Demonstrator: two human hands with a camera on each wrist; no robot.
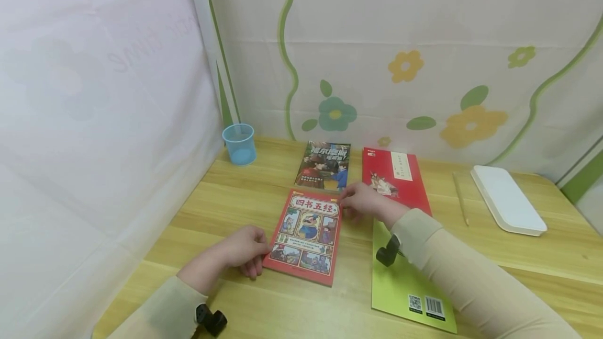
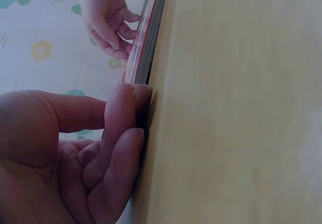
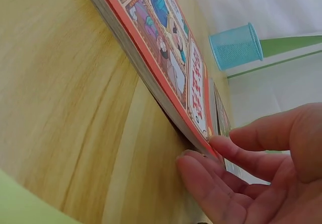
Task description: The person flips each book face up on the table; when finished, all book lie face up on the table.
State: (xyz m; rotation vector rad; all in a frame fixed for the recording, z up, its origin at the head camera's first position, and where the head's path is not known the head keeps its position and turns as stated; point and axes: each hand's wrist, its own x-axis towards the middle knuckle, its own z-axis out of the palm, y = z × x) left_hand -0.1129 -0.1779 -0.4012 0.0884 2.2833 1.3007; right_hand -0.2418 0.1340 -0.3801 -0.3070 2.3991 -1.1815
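A red comic-style book [image 1: 305, 234] lies face up on the wooden table, its cover filled with cartoon panels. At its near left corner my left hand [image 1: 245, 251] pinches the edge with bent fingers; the left wrist view shows the fingertips [image 2: 121, 100] against the page edges. My right hand [image 1: 363, 200] holds the far right corner. In the right wrist view, one fingertip [image 3: 219, 142] meets the cover's corner and another lies low beside the page block. Just beyond is a dark illustrated book [image 1: 325, 166].
To the right lie a red book [image 1: 414, 177] and a yellow-green book [image 1: 400, 286] with a barcode, partly under my right arm. A blue mesh cup [image 1: 240, 145] stands at the back left. A thin stick [image 1: 460, 200] and a white flat case [image 1: 509, 200] lie at right.
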